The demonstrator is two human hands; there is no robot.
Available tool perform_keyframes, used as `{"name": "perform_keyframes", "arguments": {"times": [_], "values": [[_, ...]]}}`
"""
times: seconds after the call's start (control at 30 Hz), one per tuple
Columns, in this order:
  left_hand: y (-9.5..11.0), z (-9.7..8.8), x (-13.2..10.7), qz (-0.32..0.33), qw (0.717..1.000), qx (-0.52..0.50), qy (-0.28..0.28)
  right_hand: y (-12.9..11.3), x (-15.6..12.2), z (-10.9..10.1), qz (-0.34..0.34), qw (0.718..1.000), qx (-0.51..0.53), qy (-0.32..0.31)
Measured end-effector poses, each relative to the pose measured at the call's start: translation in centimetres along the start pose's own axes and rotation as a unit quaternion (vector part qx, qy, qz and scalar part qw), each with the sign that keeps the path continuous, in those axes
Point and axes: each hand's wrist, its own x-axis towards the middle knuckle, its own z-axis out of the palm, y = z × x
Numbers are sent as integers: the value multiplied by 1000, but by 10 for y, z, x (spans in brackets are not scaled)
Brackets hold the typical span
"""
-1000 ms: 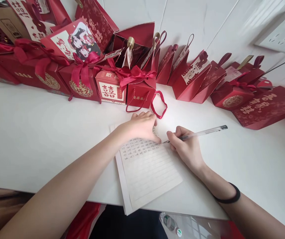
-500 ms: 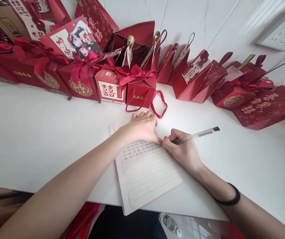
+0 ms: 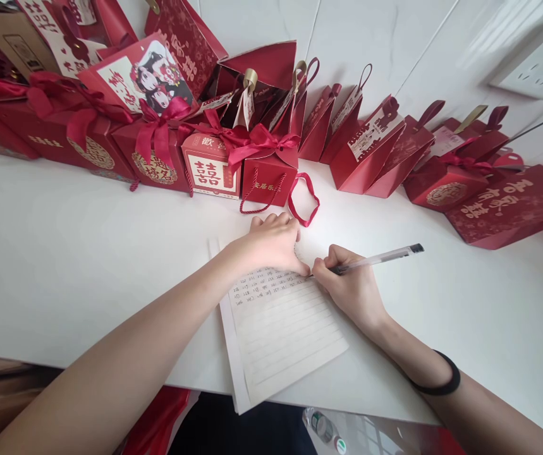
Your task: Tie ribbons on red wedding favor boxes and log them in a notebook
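A lined notebook [image 3: 290,347] lies open on the white table, with rows of small handwritten marks across the upper part of its page. My left hand [image 3: 275,243] rests over the top of the page, thumb spread away from the fingers; the fingers bend toward the far edge and their tips are partly hidden. Pinched in my right hand [image 3: 351,287] is a clear-barrelled pen [image 3: 380,257] with a dark end. Its tip meets the page close to my left thumb, at the right end of a written row.
Red gift boxes [image 3: 271,177] with ribbons and gold lettering line the back of the table [image 3: 110,253]. A loose red ribbon loop [image 3: 303,199] lies just beyond my left hand. On the tiled wall is a socket panel [image 3: 539,60]. Below the front edge shows a plastic bottle [image 3: 323,426].
The pen's upper end has tipped slightly to the right, and my right hand has shifted a touch the same way. My left hand stays in place on the page.
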Motion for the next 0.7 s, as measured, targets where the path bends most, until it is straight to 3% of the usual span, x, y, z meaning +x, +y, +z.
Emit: {"name": "perform_keyframes", "arguments": {"times": [0.23, 0.4, 0.47, 0.6, 0.7], "values": [[-2, 1, 0, 8, 1000, -4, 3, -2, -1, -1, 1, 1000, 23, 1], [-5, 1, 0, 20, 1000, -19, 8, 2, 6, -10, 37, 981, 187, 31], [-7, 0, -1, 28, 999, -24, 12, 7, 12, -16, 29, 977, 203, 51], [-12, 0, -3, 38, 997, -65, 28, 21, 28, -30, -57, 994, 36, 80], [-20, 1, -1, 33, 982, -172, 66, 32, 38, -37, -226, 969, -85, 48]]}}
